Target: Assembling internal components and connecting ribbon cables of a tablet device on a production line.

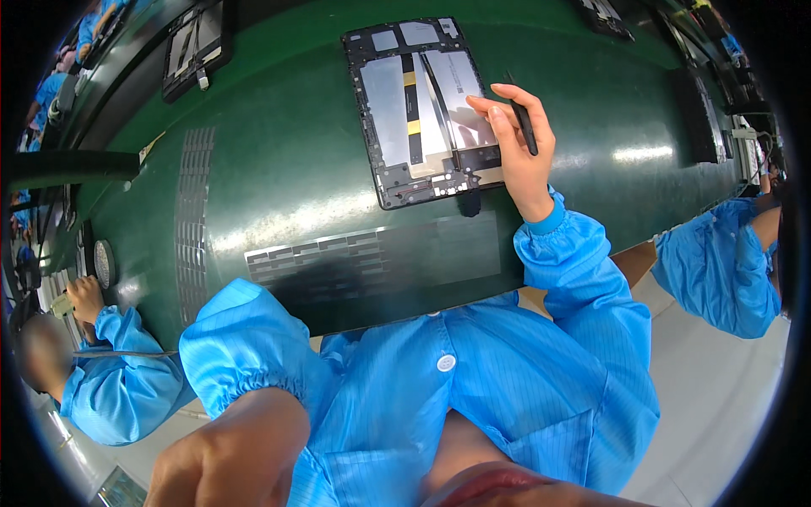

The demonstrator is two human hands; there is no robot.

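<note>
An opened tablet (389, 93) lies on the green table, its inside facing up. It has a black frame, silver battery faces, a dark flat cable with yellow tape and a black tab past its near edge. Over its right side is my right hand (525, 148), closed around slim black tweezers (525, 127), with thumb and index finger stretched above the silver surface. My left hand (228, 456) is raised close to the camera at the lower left, away from the tablet. Its fingers are cut off by the frame's lower edge.
Before me lies a clear sheet with dark strips (321, 258); a similar strip sheet (194, 211) runs along the left. Another open device (196, 51) is at the far left. Dark stacked panels (697, 114) stand at right. Co-workers in blue sleeves (127, 380) sit on both sides.
</note>
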